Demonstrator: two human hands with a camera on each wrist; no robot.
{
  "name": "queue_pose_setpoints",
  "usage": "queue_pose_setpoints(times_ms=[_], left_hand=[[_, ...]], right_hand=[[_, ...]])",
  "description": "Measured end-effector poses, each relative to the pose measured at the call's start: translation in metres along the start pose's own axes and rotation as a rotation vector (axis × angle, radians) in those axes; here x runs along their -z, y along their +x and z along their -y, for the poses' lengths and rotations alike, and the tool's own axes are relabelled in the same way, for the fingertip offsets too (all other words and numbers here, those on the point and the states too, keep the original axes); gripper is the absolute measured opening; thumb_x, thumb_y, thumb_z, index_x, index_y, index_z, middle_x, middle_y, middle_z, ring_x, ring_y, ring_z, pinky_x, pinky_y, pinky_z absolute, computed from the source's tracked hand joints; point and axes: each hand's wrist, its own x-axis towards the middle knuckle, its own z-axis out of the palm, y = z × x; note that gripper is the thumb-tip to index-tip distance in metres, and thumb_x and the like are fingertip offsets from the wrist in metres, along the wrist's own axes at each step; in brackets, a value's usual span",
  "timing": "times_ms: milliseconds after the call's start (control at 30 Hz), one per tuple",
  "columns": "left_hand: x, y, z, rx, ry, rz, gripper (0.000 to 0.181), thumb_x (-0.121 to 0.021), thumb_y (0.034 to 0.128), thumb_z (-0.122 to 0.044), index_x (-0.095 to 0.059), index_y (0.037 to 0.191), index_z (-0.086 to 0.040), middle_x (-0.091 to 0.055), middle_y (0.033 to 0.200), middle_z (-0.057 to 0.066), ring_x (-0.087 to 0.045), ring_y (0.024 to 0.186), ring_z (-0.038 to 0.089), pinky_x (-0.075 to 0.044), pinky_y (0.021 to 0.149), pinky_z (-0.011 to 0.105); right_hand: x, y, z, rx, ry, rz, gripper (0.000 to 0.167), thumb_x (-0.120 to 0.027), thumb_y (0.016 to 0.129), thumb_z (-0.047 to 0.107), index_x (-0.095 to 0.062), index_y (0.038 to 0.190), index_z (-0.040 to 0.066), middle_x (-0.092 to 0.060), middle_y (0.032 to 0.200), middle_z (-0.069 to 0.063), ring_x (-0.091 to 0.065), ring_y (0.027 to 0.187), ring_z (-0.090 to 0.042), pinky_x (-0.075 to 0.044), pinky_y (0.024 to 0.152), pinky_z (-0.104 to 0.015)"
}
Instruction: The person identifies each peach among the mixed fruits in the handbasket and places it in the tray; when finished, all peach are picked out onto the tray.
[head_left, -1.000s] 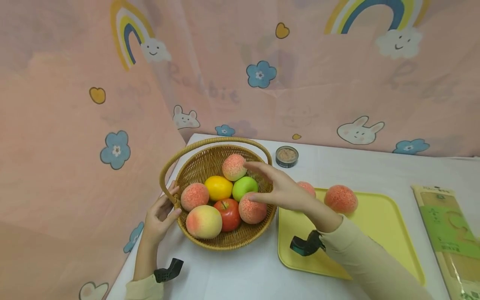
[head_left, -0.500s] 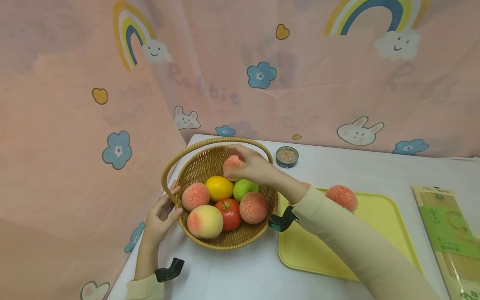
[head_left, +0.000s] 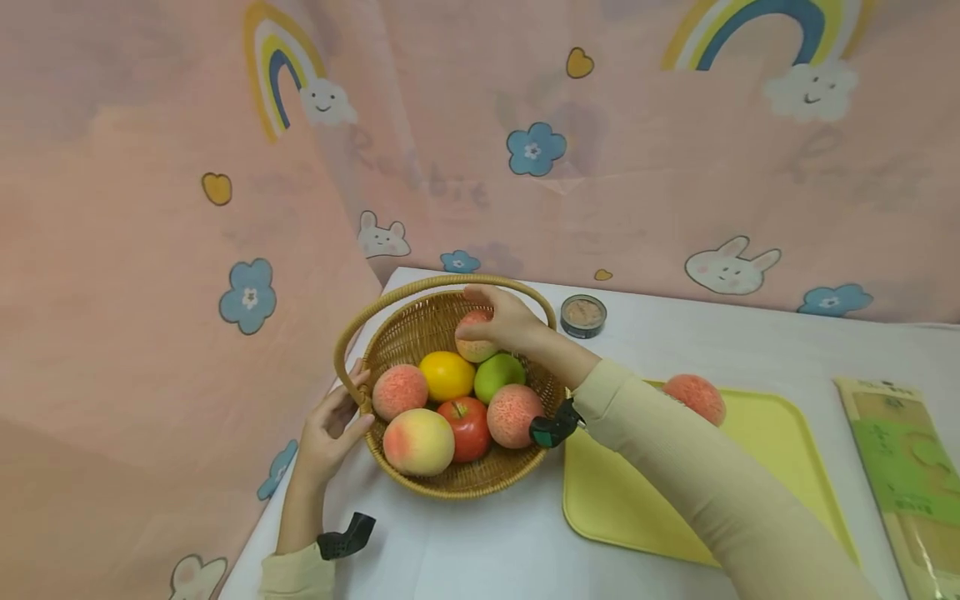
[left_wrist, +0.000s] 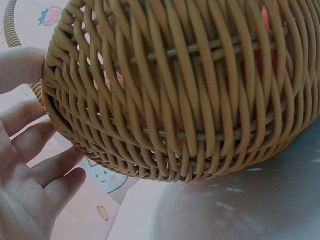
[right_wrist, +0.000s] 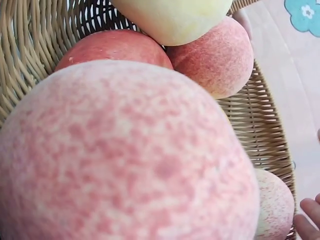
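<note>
The brown wicker basket [head_left: 480, 483] holds a yellow lemon [head_left: 447, 377], a green apple [head_left: 498, 377], a red apple [head_left: 467, 427] and several peaches. My left hand [head_left: 326, 437] holds the basket's left side near the handle's base. In the left wrist view, the thumb [left_wrist: 20, 69] touches the woven rim and the fingers lie along it. My right hand [head_left: 510, 321] reaches under the handle [head_left: 420, 287] and curls around the rear peach [head_left: 472, 343], thumb in front of it. In the right wrist view, a near speckled peach [right_wrist: 130, 155] hides much of the basket.
Right of the basket lies a yellow tray [head_left: 757, 450], partly under my right sleeve, with a peach [head_left: 696, 398] at its far edge. Behind the basket's right side stands a small round tin [head_left: 583, 315]. A green-banded flat package [head_left: 903, 467] lies far right on the white table.
My right hand has moved left and back from above the green apple to the rear peach, which now shows a different side. The left hand stays on the basket. The view shifts slightly.
</note>
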Motion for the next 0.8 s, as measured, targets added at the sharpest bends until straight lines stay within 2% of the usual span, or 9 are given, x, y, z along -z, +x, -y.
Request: queue_pose_setpoints(times_ms=[333, 600, 800], left_hand=[[-0.001, 0.001, 0.000, 0.019, -0.001, -0.002, 0.051, -0.056, 0.0834, 0.016, -0.041, 0.132, 0.018, -0.024, 0.149, 0.033, -0.035, 0.139, 0.014, -0.034, 0.109, 0.021], [-0.002, 0.002, 0.001, 0.022, 0.011, -0.014, 0.052, -0.055, 0.0816, 0.017, -0.042, 0.132, 0.017, -0.026, 0.148, 0.033, -0.036, 0.138, 0.012, -0.033, 0.109, 0.021], [-0.002, 0.002, 0.000, 0.022, 0.020, -0.012, 0.051, -0.056, 0.0818, 0.016, -0.042, 0.131, 0.018, -0.026, 0.148, 0.033, -0.037, 0.138, 0.012, -0.033, 0.109, 0.021]], right_hand=[[-0.004, 0.002, -0.014, -0.035, -0.090, 0.003, 0.074, -0.071, 0.084, 0.023, -0.034, 0.146, 0.007, -0.038, 0.149, -0.013, -0.045, 0.129, -0.031, -0.040, 0.105, -0.044], [-0.005, 0.005, -0.022, -0.002, -0.206, -0.021, 0.075, -0.073, 0.081, 0.021, -0.036, 0.145, 0.006, -0.041, 0.147, -0.014, -0.046, 0.128, -0.031, -0.040, 0.105, -0.044], [-0.006, 0.008, -0.024, -0.014, -0.262, -0.034, 0.075, -0.074, 0.081, 0.021, -0.037, 0.145, 0.008, -0.042, 0.146, -0.013, -0.046, 0.128, -0.031, -0.041, 0.104, -0.044]])
